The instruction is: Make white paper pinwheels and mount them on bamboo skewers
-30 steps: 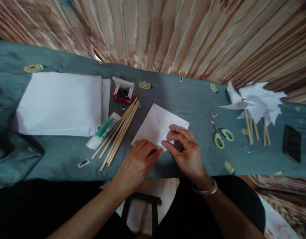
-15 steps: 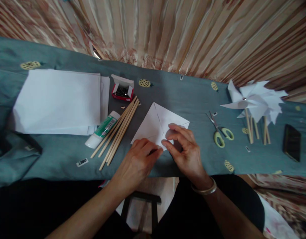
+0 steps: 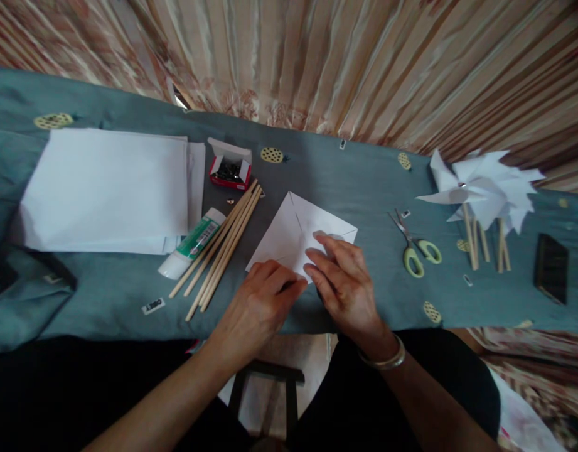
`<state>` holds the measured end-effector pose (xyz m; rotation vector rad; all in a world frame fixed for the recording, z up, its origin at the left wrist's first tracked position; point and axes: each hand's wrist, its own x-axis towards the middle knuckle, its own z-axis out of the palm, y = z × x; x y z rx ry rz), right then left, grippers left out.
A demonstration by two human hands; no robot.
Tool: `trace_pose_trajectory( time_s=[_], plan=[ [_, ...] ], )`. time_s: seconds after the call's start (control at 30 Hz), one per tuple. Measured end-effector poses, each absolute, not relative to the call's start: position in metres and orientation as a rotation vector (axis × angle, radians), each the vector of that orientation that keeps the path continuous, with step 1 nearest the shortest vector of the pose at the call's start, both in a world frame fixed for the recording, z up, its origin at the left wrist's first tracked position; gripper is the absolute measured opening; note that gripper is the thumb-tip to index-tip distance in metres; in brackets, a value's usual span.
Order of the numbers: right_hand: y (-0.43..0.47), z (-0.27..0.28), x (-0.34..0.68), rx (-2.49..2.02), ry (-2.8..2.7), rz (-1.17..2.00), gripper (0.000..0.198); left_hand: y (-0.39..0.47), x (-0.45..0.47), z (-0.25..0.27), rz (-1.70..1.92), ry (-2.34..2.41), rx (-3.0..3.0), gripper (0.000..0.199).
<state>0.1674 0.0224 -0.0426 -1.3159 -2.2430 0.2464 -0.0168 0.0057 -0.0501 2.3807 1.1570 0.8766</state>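
Note:
A square sheet of white paper (image 3: pixel 289 229) lies turned cornerwise on the cloth, with slits or crease lines running from its corners toward the middle. My left hand (image 3: pixel 270 289) pinches the paper's near corner between thumb and fingers. Over the right half of the sheet is my right hand (image 3: pixel 345 273), its fingers stretched and a little apart, the tips touching or just above the paper near its middle. It grips nothing that I can see. The part of the sheet under both hands is hidden.
Left of the sheet are several wooden sticks (image 3: pixel 227 248), a glue bottle (image 3: pixel 192 245), a box of metal pins (image 3: pixel 230 171) and a paper stack (image 3: pixel 105 188). To the right lie green-handled scissors (image 3: pixel 413 248), paper pinwheels (image 3: pixel 486 188) on sticks and a black phone (image 3: pixel 551 269).
The fingers of my right hand have flattened and lowered onto the paper from a more curled, raised pose. My left hand stays at the near corner.

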Motion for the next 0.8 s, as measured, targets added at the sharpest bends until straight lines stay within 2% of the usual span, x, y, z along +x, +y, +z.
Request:
trace_pose_trajectory(
  time_s=[0.3,0.57,0.8],
  plan=[
    [0.021,-0.044,0.163,-1.291,-2.282,0.218,0.028,0.007,-0.017,-0.051,0.867,1.163,2.405,0.017],
    [0.033,-0.028,0.179,-1.427,-2.007,0.586,0.028,0.008,-0.019,-0.052,0.887,1.132,2.451,0.016],
    [0.070,-0.030,0.201,-1.561,-2.123,0.344,0.039,0.009,-0.020,-0.051,0.845,1.116,2.469,0.017]
  ],
)
